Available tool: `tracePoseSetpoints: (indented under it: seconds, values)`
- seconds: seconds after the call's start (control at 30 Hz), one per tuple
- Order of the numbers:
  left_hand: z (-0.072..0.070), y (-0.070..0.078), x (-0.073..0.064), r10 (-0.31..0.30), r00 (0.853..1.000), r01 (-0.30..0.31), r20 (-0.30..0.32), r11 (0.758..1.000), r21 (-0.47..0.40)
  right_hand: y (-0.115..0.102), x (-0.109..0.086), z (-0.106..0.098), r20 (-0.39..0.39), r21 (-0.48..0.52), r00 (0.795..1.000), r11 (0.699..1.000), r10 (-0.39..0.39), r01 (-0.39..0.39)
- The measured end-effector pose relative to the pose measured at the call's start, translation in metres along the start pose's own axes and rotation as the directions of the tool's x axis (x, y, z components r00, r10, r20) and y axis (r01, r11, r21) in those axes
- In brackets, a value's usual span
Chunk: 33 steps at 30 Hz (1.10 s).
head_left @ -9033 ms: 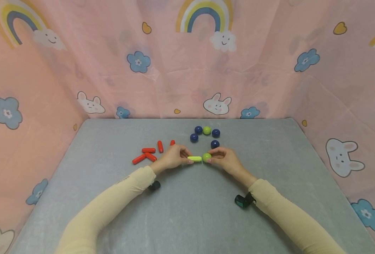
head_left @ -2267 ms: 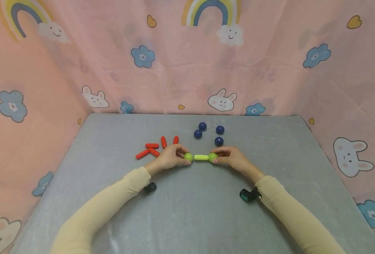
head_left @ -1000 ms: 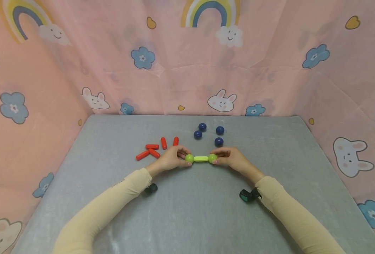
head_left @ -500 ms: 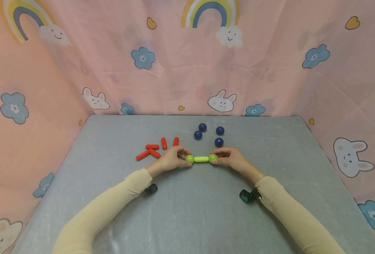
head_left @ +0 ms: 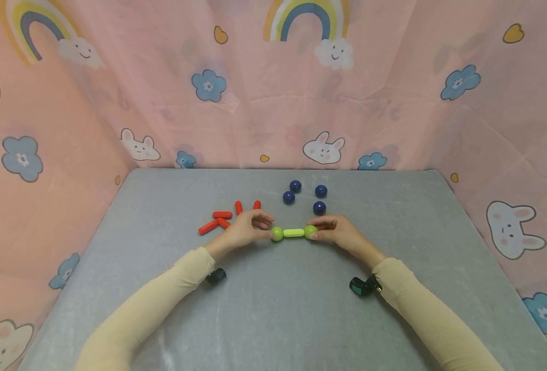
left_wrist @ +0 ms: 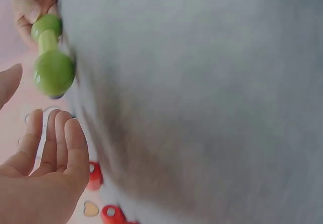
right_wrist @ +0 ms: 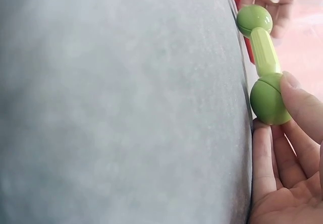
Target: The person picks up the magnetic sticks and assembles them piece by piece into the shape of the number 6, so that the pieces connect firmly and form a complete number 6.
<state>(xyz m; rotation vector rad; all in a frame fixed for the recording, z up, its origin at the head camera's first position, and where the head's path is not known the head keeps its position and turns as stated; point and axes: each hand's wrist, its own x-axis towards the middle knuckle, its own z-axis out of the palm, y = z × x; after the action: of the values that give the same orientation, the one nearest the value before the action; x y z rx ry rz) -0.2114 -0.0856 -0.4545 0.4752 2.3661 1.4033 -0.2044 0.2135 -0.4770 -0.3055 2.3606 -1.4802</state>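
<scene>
A light green rod point(head_left: 294, 233) joins two green balls end to end like a dumbbell over the grey table. My right hand point(head_left: 338, 234) pinches the right green ball point(head_left: 310, 232) between thumb and fingers, as the right wrist view also shows. Beside the left green ball point(head_left: 277, 234), my left hand point(head_left: 242, 230) has its fingers spread apart. In the left wrist view a gap shows between the left hand point(left_wrist: 48, 168) and that ball point(left_wrist: 54, 73), and nothing is in its grasp.
Several red rods point(head_left: 208, 227) lie loose just behind and left of my left hand. Several dark blue balls point(head_left: 319, 207) sit further back, one close behind the right hand. A pink printed curtain point(head_left: 236, 123) surrounds the grey table point(head_left: 273, 309) at the back and sides.
Over the earlier frames, the left hand brings a second green ball to the rod's left end and they join. Now the left hand has let go and moved slightly left; the right hand stays.
</scene>
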Motion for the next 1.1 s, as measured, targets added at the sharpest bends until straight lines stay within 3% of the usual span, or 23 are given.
tracePoseSetpoints:
  seconds: [0.33, 0.63, 0.87, 1.1]
  values:
    - [-0.029, 0.006, -0.004, -0.02, 0.994, 0.014, -0.109, 0.999, -0.052, 0.0, 0.001, -0.001, 0.011, 0.008, 1.0, 1.0, -0.005, 0.004]
    - [-0.055, -0.009, 0.005, -0.002, 0.967, -0.005, -0.255, 1.0, -0.027, 0.0, 0.001, -0.001, 0.012, 0.007, 1.0, 1.0, 0.003, -0.004]
    - [-0.071, -0.024, 0.011, -0.012, 0.965, 0.017, -0.263, 1.0, 0.017, 0.001, 0.001, -0.001, 0.007, 0.005, 1.0, 1.0, 0.006, -0.006]
    - [-0.077, -0.032, 0.014, -0.094, 0.965, 0.112, -0.244, 0.992, 0.059, 0.002, 0.001, -0.001, 0.008, 0.001, 1.0, 1.0, -0.004, 0.004]
